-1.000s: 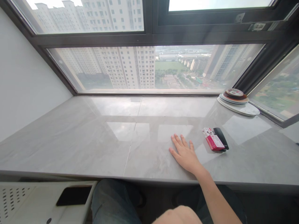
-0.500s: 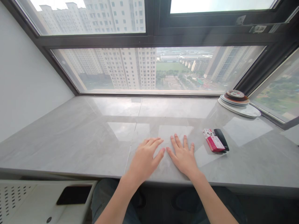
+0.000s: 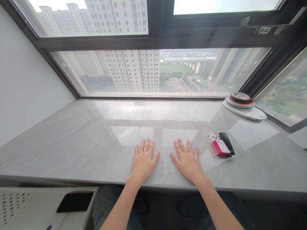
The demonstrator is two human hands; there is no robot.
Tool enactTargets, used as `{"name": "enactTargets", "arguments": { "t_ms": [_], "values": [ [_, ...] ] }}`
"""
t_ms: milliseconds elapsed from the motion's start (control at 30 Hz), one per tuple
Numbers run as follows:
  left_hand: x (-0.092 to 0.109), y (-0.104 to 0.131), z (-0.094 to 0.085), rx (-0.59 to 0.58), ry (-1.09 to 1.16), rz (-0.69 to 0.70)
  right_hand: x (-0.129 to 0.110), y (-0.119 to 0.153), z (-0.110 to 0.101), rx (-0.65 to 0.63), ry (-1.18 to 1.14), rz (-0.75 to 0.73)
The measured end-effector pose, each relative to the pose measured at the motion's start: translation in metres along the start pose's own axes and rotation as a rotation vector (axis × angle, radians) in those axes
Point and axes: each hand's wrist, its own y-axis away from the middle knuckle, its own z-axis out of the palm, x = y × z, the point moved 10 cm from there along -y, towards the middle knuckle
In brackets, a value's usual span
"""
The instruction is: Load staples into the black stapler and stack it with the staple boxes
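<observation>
My left hand (image 3: pixel 143 162) lies flat on the grey marbled counter (image 3: pixel 79 143), fingers spread, holding nothing. Beside it, a short gap to the right, my right hand (image 3: pixel 188 162) also rests palm down on the surface with its fingers apart. To the right of my right hand, and not touched by it, sits a small pink-and-white box (image 3: pixel 220 147). A black stapler-like object (image 3: pixel 226 143) lies against the box's right side; its exact kind is hard to make out.
In the far right corner is a stack of round plates or mats (image 3: pixel 242 103) by the window frame (image 3: pixel 153 43). Below the counter's front edge at left stands a white cabinet-like unit (image 3: pixel 31 207) with a black phone-like slab (image 3: pixel 75 202) on top.
My left hand has moved left, away from my right hand, and has flattened onto the counter with its fingers spread. My right hand has stayed in place.
</observation>
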Motion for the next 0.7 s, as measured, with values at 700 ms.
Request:
{"name": "enactTargets", "arguments": {
  "t_ms": [700],
  "values": [
    [-0.0012, 0.0009, 0.0003, 0.003, 0.001, 0.007, 0.0001, 0.0008, -0.0007, 0.012, 0.012, 0.004]
  ]
}}
